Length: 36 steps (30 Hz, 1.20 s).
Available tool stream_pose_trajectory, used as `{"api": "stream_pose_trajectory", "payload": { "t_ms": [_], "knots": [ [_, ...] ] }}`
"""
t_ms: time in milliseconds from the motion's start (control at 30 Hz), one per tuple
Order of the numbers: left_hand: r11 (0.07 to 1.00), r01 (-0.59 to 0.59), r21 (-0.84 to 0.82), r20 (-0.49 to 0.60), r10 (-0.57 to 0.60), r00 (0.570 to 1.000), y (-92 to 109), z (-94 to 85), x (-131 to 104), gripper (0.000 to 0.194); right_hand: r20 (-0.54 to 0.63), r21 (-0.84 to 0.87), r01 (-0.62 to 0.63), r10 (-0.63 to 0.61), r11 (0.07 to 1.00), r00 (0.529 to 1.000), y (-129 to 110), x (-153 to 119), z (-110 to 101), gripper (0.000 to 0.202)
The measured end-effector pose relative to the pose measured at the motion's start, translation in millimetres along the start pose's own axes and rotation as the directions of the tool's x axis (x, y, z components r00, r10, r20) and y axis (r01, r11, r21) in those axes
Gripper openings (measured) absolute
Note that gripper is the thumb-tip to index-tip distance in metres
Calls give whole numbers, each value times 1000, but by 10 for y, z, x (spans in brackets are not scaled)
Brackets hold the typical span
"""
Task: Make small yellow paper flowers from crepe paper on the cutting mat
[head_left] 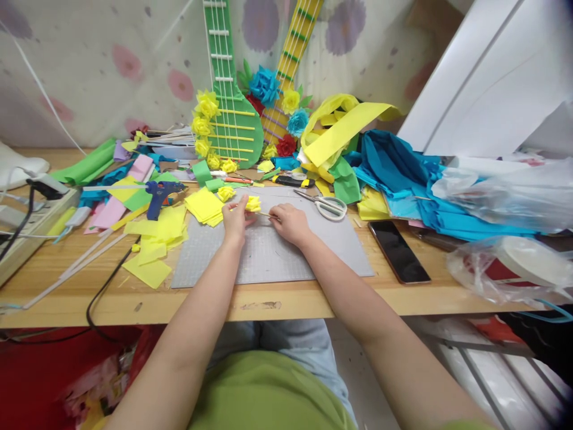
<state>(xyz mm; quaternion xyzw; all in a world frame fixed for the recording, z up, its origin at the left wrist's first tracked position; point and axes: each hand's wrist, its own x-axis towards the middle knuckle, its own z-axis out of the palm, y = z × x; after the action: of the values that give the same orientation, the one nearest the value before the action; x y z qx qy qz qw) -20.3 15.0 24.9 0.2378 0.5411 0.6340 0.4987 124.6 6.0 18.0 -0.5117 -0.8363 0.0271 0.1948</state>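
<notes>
Over the grey cutting mat [273,263], my left hand [235,222] is closed on a small yellow paper flower [253,204]. My right hand [289,223] pinches a thin stick [267,215] that points left toward the flower. Whether the stick's tip touches the flower, I cannot tell. Just behind my left hand lies another yellow paper flower [226,193], beside a stack of yellow paper squares [205,206]. Scissors with white handles [330,207] rest on the mat to the right of my right hand.
A blue glue gun [161,197] stands at the left among yellow paper pieces [154,239]. At the back lean a green paper-covered instrument [244,128] and a yellow one [289,63]. A phone [398,251] lies right, before blue crepe paper [389,164]. A cable [101,289] crosses the table's left edge.
</notes>
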Motion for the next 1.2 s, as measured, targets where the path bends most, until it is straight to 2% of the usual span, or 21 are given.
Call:
{"api": "stream_pose_trajectory", "payload": {
  "t_ms": [200, 333, 433, 633, 733, 867, 1000, 1133, 1200],
  "knots": [
    [991, 47, -123, 4, -47, 999, 41, -34, 41, 19, 27, -14, -1, 1, 1000, 1000, -19, -2, -30, 16],
    [941, 169, -292, 27, -169, 985, 134, -150, 114, 7, 9, 12, 2, -2, 1000, 1000, 86, -6, -79, 15],
    [901, 215, -376, 44, -214, 976, 206, -260, 162, 7, -20, 50, -2, 3, 999, 1000, 225, -14, -137, 13],
    [881, 236, -410, 209, -161, 965, 252, -329, 161, 21, -97, 102, -171, 181, 980, 979, 443, -11, -180, 16],
    [919, 182, -349, 259, -92, 962, 242, -292, 136, 20, -84, 153, -223, 237, 963, 968, 483, 2, -139, 17],
    [971, 2, -239, 251, 60, 966, 229, -236, 75, 22, -36, 263, -311, 332, 913, 943, 517, 10, -70, 19],
    [986, -35, -164, 276, 80, 958, 216, -206, 27, 30, -35, 321, -335, 365, 886, 930, 551, 13, -31, 19],
    [992, -78, -104, 224, 100, 969, 200, -193, 73, 35, -33, 333, -346, 377, 877, 925, 561, 20, -34, 20],
    [983, -184, -24, 181, 185, 966, 206, -186, 122, 38, -29, 337, -352, 383, 873, 923, 558, 24, -45, 19]
  ]
}}
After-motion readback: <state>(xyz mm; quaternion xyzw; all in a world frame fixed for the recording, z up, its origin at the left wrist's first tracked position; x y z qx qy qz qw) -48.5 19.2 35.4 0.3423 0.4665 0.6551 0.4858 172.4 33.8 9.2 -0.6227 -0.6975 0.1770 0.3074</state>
